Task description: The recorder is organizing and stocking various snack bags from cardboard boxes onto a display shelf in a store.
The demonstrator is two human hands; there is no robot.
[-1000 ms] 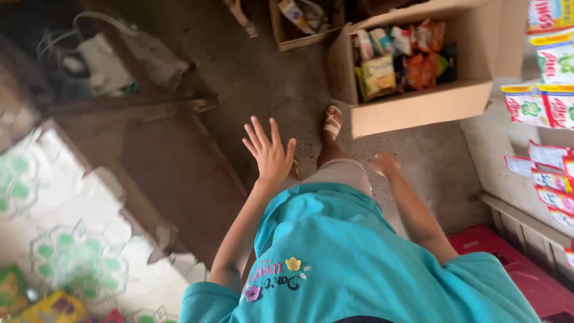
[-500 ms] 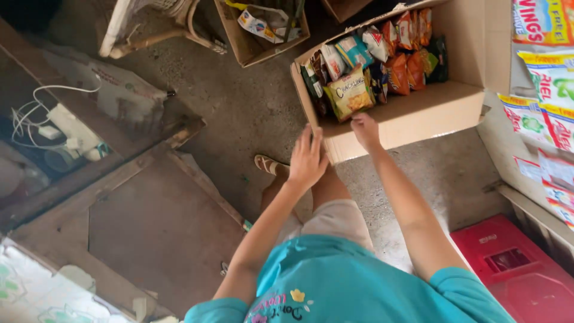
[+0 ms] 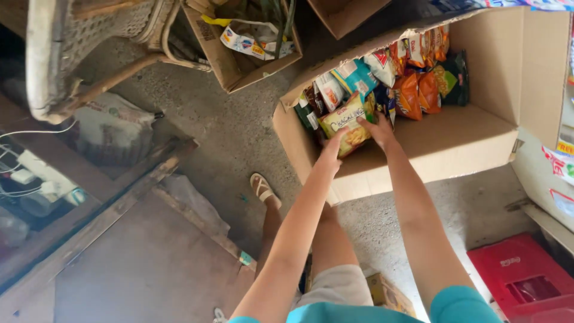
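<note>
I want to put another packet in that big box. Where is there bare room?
The cardboard box has bare floor right of both hands, below the orange packets. Its left end is crowded: the yellow packet and other packets stand tight there.

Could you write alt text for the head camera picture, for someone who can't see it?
Seen from above, a person's left hand and right hand grip a yellow snack bag inside a large cardboard box of colourful snack packets, on a concrete floor.
</note>
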